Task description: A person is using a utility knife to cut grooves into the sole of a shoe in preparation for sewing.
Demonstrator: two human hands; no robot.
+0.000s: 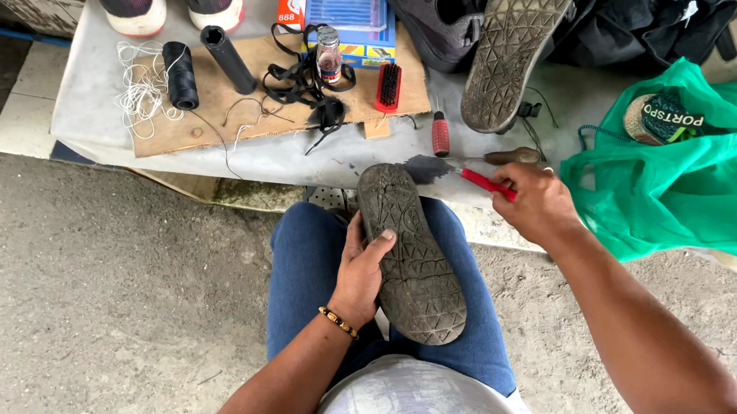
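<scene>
A dark shoe [415, 260] lies sole-up across my lap, toe pointing away from me. My left hand [358, 272] grips its left edge, thumb on the worn sole. My right hand [539, 202] is closed on a red-handled tool [482, 180] whose tip points left, close to the toe of the shoe. A second shoe [517, 37] stands sole-up on the low table [286, 156] just beyond.
On the table: a cardboard sheet [212, 114] with a black thread spool [180, 73], a black tube [227, 59], black laces [302, 85], a small bottle [329, 54], a red brush [389, 87], a red-handled awl [440, 133]. A green plastic bag [691, 182] sits at right.
</scene>
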